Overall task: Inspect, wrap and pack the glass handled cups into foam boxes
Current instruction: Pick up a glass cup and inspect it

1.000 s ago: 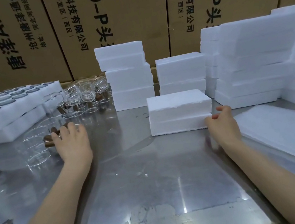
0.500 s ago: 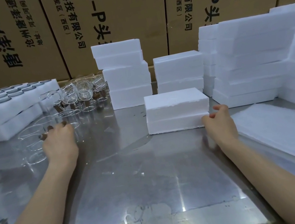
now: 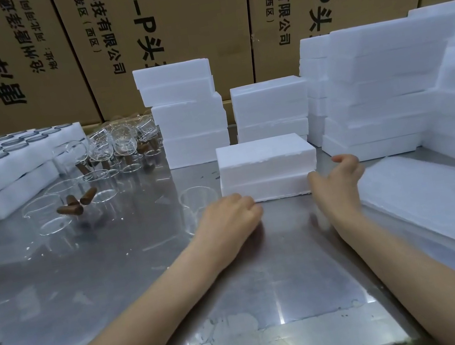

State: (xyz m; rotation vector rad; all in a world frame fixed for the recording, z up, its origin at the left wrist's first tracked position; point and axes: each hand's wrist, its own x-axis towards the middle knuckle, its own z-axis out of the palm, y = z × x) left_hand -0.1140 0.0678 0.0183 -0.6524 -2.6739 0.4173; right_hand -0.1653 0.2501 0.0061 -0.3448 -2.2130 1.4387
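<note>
1. Since a second ago my left hand [image 3: 229,217] has left the cluster of cups at the left and come across to the middle, bringing one glass cup [image 3: 195,205] with it; its fingers are curled round the cup's handle, I think, though the handle itself is hidden.
2. My right hand [image 3: 338,180] hovers at the near right corner of the closed foam box [image 3: 267,165], fingers loosely curled and apart, holding nothing.
3. That one box sits on the counter [image 3: 147,277], just beside the held cup.
4. Behind it stand two short stacks of foam boxes [image 3: 188,112], with bigger piles [image 3: 382,90] to the right.
5. More cups [image 3: 79,198], too many and too clear to count, lie at the left with brown handles.
6. Two foam trays [image 3: 2,178] sit stacked far left.
</note>
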